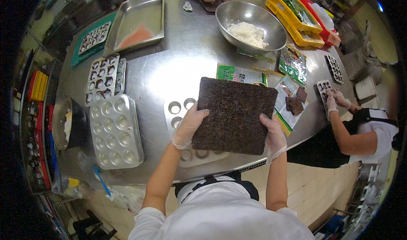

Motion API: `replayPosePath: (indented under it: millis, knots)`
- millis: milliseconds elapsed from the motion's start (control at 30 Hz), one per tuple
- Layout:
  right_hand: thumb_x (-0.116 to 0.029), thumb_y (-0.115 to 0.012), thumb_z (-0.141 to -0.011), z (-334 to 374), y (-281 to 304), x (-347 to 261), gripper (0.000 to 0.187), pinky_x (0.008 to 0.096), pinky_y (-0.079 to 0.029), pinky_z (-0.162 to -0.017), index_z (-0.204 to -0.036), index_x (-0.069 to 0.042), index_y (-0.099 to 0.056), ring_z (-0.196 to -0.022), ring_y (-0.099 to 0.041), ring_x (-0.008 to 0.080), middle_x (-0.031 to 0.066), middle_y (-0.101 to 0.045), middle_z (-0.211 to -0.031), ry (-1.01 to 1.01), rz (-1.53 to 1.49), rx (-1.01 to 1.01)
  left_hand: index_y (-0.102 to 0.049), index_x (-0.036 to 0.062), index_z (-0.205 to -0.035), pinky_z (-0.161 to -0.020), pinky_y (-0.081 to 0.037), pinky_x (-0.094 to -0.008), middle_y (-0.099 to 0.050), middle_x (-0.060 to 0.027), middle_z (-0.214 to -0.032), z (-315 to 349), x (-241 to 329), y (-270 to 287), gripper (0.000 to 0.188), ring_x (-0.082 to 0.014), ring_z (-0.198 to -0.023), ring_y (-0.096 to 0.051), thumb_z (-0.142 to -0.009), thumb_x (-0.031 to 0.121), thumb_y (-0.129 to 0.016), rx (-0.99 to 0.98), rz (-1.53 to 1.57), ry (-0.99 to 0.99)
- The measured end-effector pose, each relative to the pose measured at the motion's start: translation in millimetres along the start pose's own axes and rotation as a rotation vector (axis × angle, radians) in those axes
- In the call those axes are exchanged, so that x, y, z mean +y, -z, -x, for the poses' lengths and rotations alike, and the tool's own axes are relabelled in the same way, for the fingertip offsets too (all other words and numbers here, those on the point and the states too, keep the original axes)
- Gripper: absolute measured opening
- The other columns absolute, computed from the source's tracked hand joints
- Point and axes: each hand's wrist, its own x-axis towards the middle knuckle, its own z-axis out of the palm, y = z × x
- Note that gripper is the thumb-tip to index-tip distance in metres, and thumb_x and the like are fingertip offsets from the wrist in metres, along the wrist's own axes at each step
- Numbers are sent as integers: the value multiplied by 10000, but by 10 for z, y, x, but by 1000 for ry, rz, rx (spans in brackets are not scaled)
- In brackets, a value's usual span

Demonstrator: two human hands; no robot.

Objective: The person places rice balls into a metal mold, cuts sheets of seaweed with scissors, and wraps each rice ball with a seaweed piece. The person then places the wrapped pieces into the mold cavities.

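Note:
A large, dark, roughly square sheet of dried seaweed (236,117) is held up between my two gloved hands, above the near edge of the steel table. My left hand (190,127) grips its left side with the thumb on top. On the opposite side, my right hand (274,136) pinches the edge, also thumb on top. Whether it is one sheet or a stack I cannot tell. Beneath it lies a muffin tin (186,156), partly covered by the sheet. Right of the sheet, small cut seaweed pieces (295,105) rest on an opened seaweed packet (285,91).
Stacked muffin tins (113,132) and filled tins (101,80) stand at left. Behind them is a deep steel tray (157,17) with something pink inside. A steel bowl of rice (250,33) and yellow crates (292,15) are at the back. Co-workers' hands (335,100) work at right and across the table.

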Motion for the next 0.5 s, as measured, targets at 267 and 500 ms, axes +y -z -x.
replayPosePath:
  millis: [267,500]
  knots:
    - [-98,-616,-763,-342,695,195,423,333,-442,-836,-1154,-39,-465,-942,-558,196,80,-577,-1039,-301,-70,55,-481,-33,-981,-715,-441,-433,-516,-244,-1021,-360,-425,-675,246,-378,-799,-534,-754,60,-471,243,-1166,-510]
    - [-105,-579,-793,-521,912,517,362,340,-479,-772,-1134,-42,-477,-864,-574,191,67,-579,-1003,-319,-199,-134,-317,-34,-1274,-877,-390,-402,-413,-190,-1215,-623,-893,-1257,601,-355,-1042,-432,-697,24,-475,469,-1526,-518]
